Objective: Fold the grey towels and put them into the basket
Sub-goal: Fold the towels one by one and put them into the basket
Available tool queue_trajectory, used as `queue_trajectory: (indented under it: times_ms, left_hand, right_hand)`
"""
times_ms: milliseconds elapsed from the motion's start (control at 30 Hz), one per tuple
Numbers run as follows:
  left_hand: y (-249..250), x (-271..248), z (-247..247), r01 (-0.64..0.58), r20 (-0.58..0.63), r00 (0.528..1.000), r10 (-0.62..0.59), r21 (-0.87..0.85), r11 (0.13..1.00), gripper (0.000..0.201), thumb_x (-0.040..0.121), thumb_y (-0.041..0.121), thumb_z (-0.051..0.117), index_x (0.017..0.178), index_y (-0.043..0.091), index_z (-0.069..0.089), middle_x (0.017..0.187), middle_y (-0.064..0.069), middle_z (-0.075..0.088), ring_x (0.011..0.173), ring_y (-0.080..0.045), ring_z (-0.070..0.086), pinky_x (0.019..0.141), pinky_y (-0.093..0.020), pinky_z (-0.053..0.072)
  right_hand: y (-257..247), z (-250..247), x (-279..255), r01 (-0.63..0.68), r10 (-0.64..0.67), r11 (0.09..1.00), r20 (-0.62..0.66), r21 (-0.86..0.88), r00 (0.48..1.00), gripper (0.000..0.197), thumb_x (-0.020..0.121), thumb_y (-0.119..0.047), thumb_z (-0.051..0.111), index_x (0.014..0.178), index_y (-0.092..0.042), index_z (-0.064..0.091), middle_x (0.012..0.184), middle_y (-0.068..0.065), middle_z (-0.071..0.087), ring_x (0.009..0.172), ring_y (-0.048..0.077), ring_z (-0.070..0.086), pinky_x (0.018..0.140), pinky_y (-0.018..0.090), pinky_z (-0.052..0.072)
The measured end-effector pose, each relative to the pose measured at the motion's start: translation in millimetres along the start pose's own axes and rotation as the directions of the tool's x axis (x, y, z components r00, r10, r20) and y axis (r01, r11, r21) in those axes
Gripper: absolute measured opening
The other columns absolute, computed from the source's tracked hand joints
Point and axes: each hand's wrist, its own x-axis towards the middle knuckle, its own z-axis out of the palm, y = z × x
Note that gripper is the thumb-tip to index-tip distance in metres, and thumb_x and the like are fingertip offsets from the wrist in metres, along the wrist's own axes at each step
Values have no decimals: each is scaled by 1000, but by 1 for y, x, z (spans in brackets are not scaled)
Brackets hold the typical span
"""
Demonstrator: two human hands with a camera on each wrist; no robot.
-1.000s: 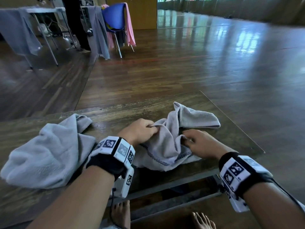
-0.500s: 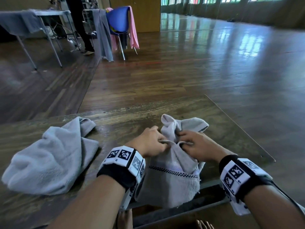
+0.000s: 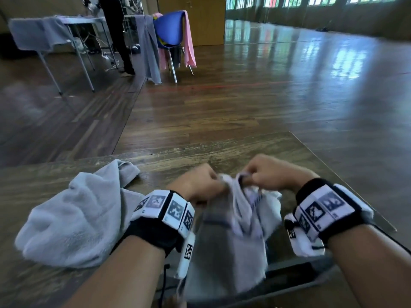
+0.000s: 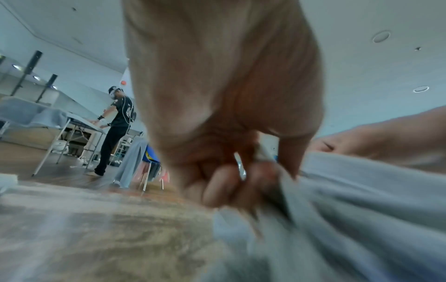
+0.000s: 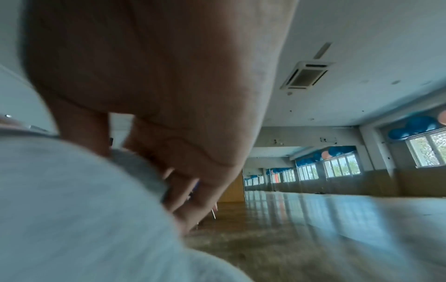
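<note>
2 grey towels [image 3: 73,221], 2 hands [image 3: 200,185]

held towel [image 3: 226,252] – grey, dark checked stripe | second towel [image 3: 73,218] – pale grey | chair [image 3: 169,30] – blue

Head view: high, looking forward and down over both forearms to the surface [image 3: 222,150] and the hall floor beyond.
Left wrist view: very near, low over the surface, along the left hand [image 4: 224,99], facing a far folding table [image 4: 79,124].
Right wrist view: very near, low, along the right hand [image 5: 156,76], facing the windows [image 5: 337,167].
Shared by all: held towel [image 3: 224,247].
</note>
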Motion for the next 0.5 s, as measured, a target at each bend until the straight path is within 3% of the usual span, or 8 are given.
queue_trajectory:
  times_ms: [33, 100, 133, 200, 267, 367, 433, 500]
  left_hand:
    - [1, 2, -7, -76, -207, 977, 59, -75, 994, 38, 91, 30, 63, 59, 9, 65, 49, 1, 57, 43, -15, 51, 49, -27, 44]
    - [2, 8, -23, -272, -626, 766, 146, -110, 956, 26, 95, 21, 59, 76, 10, 72, 79, -7, 70, 73, -19, 63, 69, -32, 50]
    - [1, 11, -32, -305, -736, 658, 162, -64, 950, 21, 97, 20, 58, 95, 10, 76, 113, -12, 69, 104, -20, 63, 91, -33, 50]
    - [-6, 14, -47, -271, -820, 557, 131, -30, 962, 29, 99, 24, 56, 124, 19, 69, 157, -12, 36, 142, -18, 35, 116, -27, 29]
    - [-17, 16, -57, -179, -848, 529, 32, -75, 981, 34, 100, 27, 54, 133, 25, 62, 159, -15, 30, 147, -22, 29, 120, -33, 26]
    - [-36, 21, -63, -121, -858, 510, -54, -135, 983, 37, 101, 31, 52, 136, 24, 60, 138, -13, 58, 134, -28, 46, 111, -38, 37]
    - [-41, 25, -63, -228, -847, 524, -89, -240, 944, 35, 100, 28, 55, 134, 23, 63, 127, -6, 66, 106, -19, 67, 92, -39, 55]
    - [-42, 31, -60, -315, -796, 585, -157, -401, 860, 30, 99, 21, 58, 128, 19, 68, 120, 1, 68, 80, -4, 72, 69, -24, 60]
  right_hand:
    - [-6, -8, 7, 26, -18, 999, -195, 35, 981, 31, 90, -13, 64, 59, -10, 60, 53, 0, 50, 51, 14, 43, 53, 32, 37]
    - [-15, -27, 25, 117, -52, 991, -646, 59, 762, 17, 83, -8, 60, 68, -8, 67, 61, 0, 60, 61, 17, 55, 58, 29, 42]
    - [-20, -38, 33, 160, -61, 986, -772, 54, 633, 17, 83, -13, 58, 83, -10, 74, 79, 3, 71, 78, 18, 65, 68, 30, 50]
    - [-22, -57, 46, 185, -73, 982, -835, 34, 545, 30, 88, -25, 55, 110, -25, 76, 122, 2, 72, 117, 19, 64, 97, 37, 52]
    - [-12, -63, 54, 162, -74, 987, -852, 13, 517, 31, 91, -32, 55, 116, -40, 72, 128, -4, 70, 123, 21, 61, 102, 44, 51]
    - [13, -54, 58, 73, 29, 994, -861, 77, 507, 29, 88, -40, 57, 108, -62, 59, 101, -12, 75, 100, 23, 71, 86, 47, 59]
    - [29, -44, 63, 73, 119, 978, -814, 194, 568, 25, 85, -37, 56, 98, -55, 69, 92, -13, 76, 88, 24, 75, 81, 49, 61]
    - [41, -38, 69, 123, 143, 956, -788, 267, 599, 30, 83, -24, 56, 90, -41, 79, 89, -8, 78, 84, 20, 76, 81, 47, 62]
